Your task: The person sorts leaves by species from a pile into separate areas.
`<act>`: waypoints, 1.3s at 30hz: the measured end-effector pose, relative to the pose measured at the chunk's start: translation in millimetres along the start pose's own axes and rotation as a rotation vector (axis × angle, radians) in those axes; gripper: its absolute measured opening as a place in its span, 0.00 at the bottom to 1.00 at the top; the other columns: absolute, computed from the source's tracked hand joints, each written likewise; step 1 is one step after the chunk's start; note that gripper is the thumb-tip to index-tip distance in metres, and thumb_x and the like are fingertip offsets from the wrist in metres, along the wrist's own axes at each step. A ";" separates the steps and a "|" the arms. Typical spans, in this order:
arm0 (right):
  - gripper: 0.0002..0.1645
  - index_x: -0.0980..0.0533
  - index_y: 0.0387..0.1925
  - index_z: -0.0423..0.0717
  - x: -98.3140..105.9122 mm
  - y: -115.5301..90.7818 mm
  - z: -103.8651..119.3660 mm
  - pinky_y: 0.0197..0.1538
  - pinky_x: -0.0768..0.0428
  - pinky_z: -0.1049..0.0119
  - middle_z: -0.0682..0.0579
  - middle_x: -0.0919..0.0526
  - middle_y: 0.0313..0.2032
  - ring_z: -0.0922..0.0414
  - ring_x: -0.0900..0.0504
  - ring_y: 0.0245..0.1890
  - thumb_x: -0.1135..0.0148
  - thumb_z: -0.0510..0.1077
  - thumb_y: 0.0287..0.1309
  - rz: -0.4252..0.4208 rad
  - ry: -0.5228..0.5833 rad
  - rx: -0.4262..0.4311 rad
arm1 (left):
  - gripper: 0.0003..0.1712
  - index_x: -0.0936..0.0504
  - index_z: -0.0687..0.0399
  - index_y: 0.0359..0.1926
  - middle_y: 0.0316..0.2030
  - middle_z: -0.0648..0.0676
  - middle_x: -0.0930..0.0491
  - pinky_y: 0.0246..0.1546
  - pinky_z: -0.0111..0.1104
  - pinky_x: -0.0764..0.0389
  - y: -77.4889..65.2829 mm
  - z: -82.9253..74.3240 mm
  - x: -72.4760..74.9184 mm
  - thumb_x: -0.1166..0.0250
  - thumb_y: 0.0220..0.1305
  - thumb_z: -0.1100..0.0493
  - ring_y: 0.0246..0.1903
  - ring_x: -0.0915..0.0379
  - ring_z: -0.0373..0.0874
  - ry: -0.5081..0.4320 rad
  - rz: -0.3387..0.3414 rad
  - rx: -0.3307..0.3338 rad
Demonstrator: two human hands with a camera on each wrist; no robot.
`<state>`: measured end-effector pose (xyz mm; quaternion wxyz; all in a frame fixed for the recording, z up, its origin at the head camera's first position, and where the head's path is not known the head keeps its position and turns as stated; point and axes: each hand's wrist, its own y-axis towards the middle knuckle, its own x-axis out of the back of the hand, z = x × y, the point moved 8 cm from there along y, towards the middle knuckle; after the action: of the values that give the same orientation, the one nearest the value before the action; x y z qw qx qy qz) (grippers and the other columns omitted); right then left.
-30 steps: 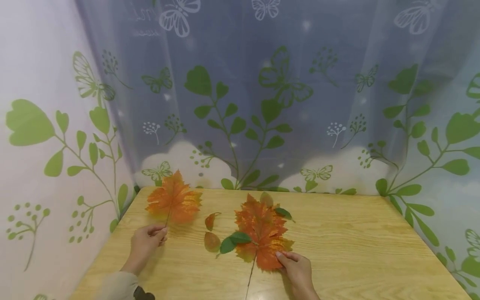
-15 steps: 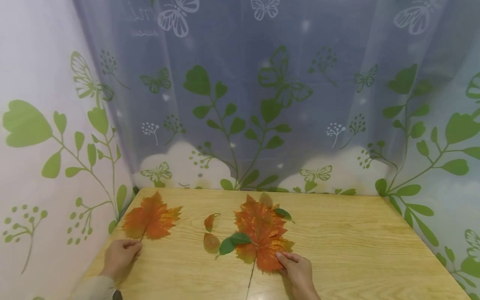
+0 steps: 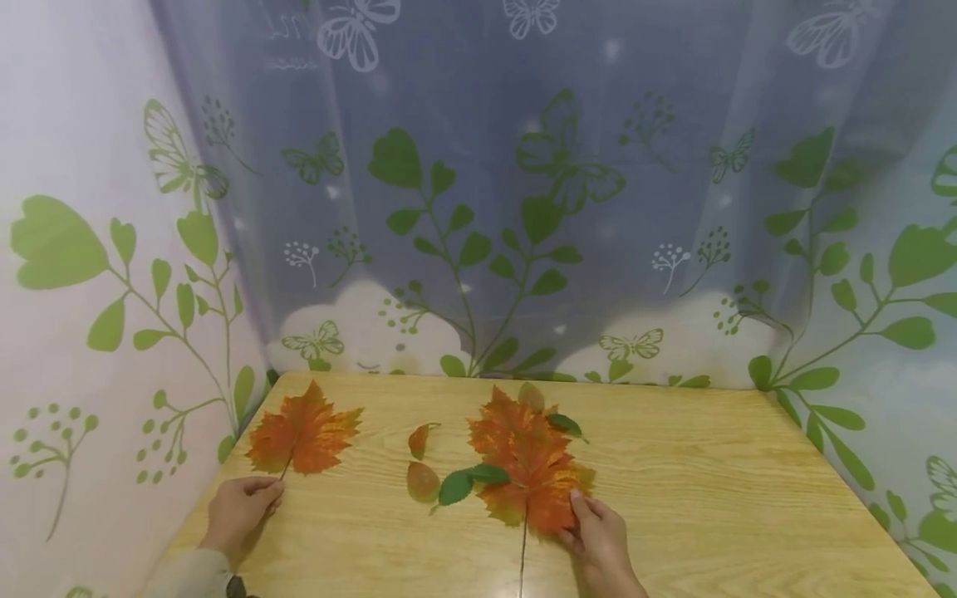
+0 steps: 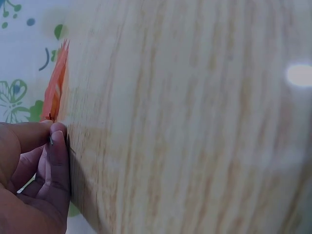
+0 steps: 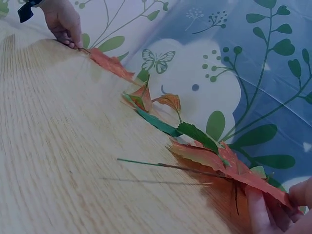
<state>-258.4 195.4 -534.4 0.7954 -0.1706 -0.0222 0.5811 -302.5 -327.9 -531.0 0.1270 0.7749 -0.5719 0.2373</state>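
At the left of the table, my left hand (image 3: 241, 511) pinches the stem of an orange maple leaf (image 3: 302, 433) between thumb and fingers. That leaf (image 4: 55, 87) shows nearly edge-on in the left wrist view, low over the wood. Right of centre, my right hand (image 3: 602, 540) grips the lower right edge of another orange maple leaf (image 3: 542, 490), thumb on top and fingers beneath. Its dark stem points toward me. More orange leaf (image 3: 497, 423) shows behind it. A green leaf sprig (image 3: 458, 486) lies against its left side; in the right wrist view its green leaf (image 5: 199, 136) overlaps the orange one.
Two small orange-brown leaves (image 3: 423, 482) lie on the wooden table (image 3: 718, 490) between the hands. A brownish leaf (image 3: 532, 397) and a dark green leaf (image 3: 564, 425) poke out behind the right-hand pile. A printed curtain (image 3: 486, 208) rises along the table's back edge.
My left hand has carried its maple leaf left and down toward the table's left side, then stayed there. My right hand has shifted its leaf slightly to the right.
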 end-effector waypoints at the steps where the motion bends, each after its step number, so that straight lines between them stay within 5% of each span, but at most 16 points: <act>1: 0.27 0.35 0.55 0.22 -0.1 -0.3 -0.4 0.32 0.18 0.71 0.53 0.20 0.29 0.64 0.19 0.28 0.48 0.45 0.70 0.003 0.016 -0.005 | 0.15 0.18 0.74 0.40 0.21 0.48 0.17 0.24 0.25 0.22 0.1 0.3 -0.3 0.36 0.62 0.62 0.21 0.24 0.34 -0.002 0.001 0.001; 9: 0.10 0.31 0.30 0.33 -1.8 -0.4 -5.2 0.41 0.19 0.70 0.52 0.26 0.36 0.64 0.19 0.31 0.37 0.34 0.59 0.027 0.048 -0.051 | 0.14 0.17 0.73 0.40 0.20 0.47 0.18 0.24 0.25 0.23 -0.2 -0.2 -0.5 0.36 0.62 0.62 0.20 0.24 0.34 -0.001 0.004 0.008; 20: 0.15 0.28 0.41 0.19 4.9 -5.1 3.8 0.30 0.18 0.69 0.51 0.21 0.26 0.62 0.18 0.23 0.37 0.29 0.56 -0.064 -0.086 0.091 | 0.15 0.18 0.74 0.40 0.21 0.48 0.18 0.24 0.25 0.22 -0.2 0.3 -0.5 0.36 0.62 0.62 0.21 0.24 0.34 -0.006 -0.003 0.011; 33: 0.14 0.21 0.40 0.25 21.4 -3.8 27.1 0.30 0.20 0.70 0.51 0.16 0.27 0.62 0.18 0.24 0.34 0.35 0.57 -0.132 -0.275 0.167 | 0.15 0.17 0.73 0.41 0.21 0.48 0.18 0.23 0.26 0.22 -0.6 0.3 0.1 0.36 0.62 0.61 0.21 0.24 0.35 0.012 -0.002 0.009; 39: 0.22 0.26 0.48 0.23 38.2 1.1 20.1 0.32 0.19 0.71 0.54 0.19 0.29 0.64 0.19 0.25 0.37 0.38 0.60 -0.133 -0.173 0.100 | 0.15 0.17 0.73 0.41 0.21 0.48 0.18 0.24 0.26 0.22 0.6 2.0 -0.5 0.36 0.62 0.60 0.21 0.24 0.35 0.006 0.006 0.026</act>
<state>-251.8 236.3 -522.1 0.8350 -0.0780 -0.0730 0.5398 -302.7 -328.6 -533.0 0.1181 0.7740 -0.5707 0.2473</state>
